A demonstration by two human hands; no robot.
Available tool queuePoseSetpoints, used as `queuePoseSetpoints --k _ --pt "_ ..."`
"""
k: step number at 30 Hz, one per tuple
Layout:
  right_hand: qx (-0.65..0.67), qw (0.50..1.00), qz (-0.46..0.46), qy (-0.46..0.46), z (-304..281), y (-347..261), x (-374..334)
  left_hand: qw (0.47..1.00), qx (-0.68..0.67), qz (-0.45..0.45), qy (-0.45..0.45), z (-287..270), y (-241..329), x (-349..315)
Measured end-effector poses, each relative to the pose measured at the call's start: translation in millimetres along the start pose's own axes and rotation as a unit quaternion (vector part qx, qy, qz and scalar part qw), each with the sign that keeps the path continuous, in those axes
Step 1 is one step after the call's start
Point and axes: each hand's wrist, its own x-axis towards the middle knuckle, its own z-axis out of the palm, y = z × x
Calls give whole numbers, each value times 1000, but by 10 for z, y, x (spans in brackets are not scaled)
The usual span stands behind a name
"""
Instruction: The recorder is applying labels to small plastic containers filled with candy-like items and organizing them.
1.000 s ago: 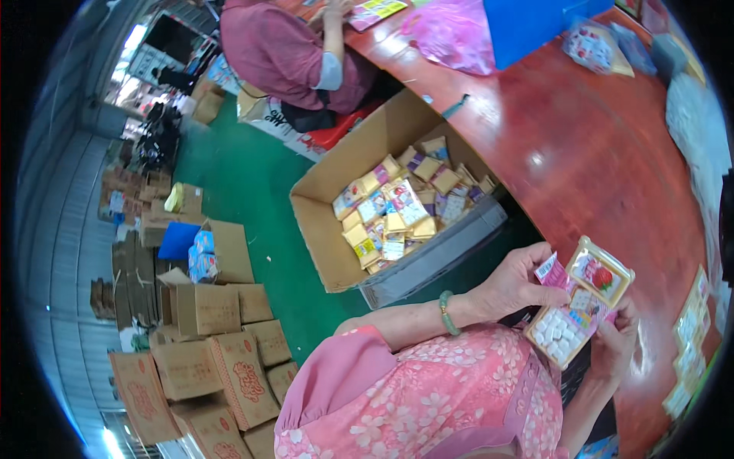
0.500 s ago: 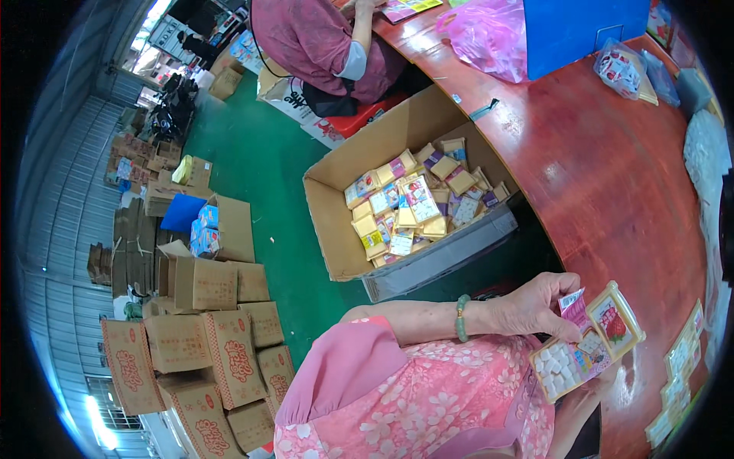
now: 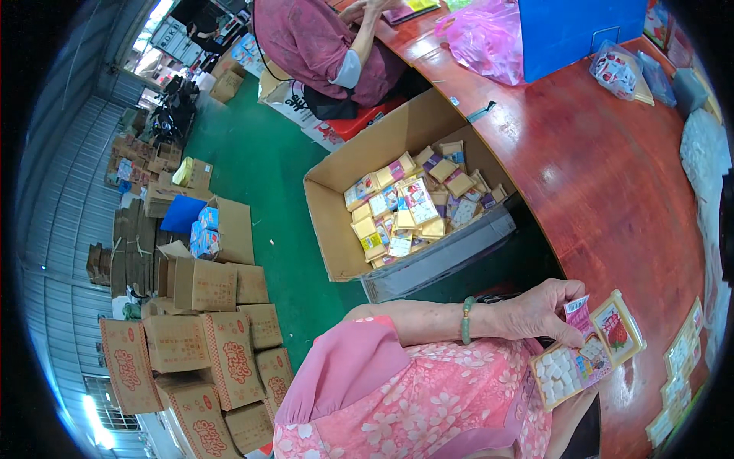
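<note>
My left hand (image 3: 547,310), with a green bead bracelet at its wrist, is closed on a pink and purple card sleeve (image 3: 579,314). Its thumb presses near the join of two small trays. One tray (image 3: 560,375) shows white cube-shaped pieces; the other, a yellow-edged tray (image 3: 615,329), has a strawberry picture. Under the trays, my right hand (image 3: 575,405) is mostly hidden, so its fingers cannot be made out. Left of the table, a large open carton (image 3: 336,176) holds a heap of similar packs (image 3: 417,203).
The red table (image 3: 604,183) curves along the right, with more flat packs (image 3: 680,367) near its edge. Farther back are a pink plastic bag (image 3: 485,38) and a blue panel (image 3: 581,38). Another person (image 3: 325,46) sits beyond the carton. Stacked cartons (image 3: 229,348) stand at left.
My left hand has shifted slightly right over the trays, which have turned a little. The other person's hands have moved. The whole view has shifted slightly.
</note>
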Motion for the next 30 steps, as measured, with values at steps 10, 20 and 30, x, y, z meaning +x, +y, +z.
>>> queuePoseSetpoints --k 10,20,30 --pt "455 857 206 124 -35 -289 297 998 59 11 16 195 52 58" --pt "308 925 -220 28 -405 -261 544 995 20 65 73 73 -216 198" --pt "167 973 -88 132 184 -865 547 968 155 155 120 144 -229 201"
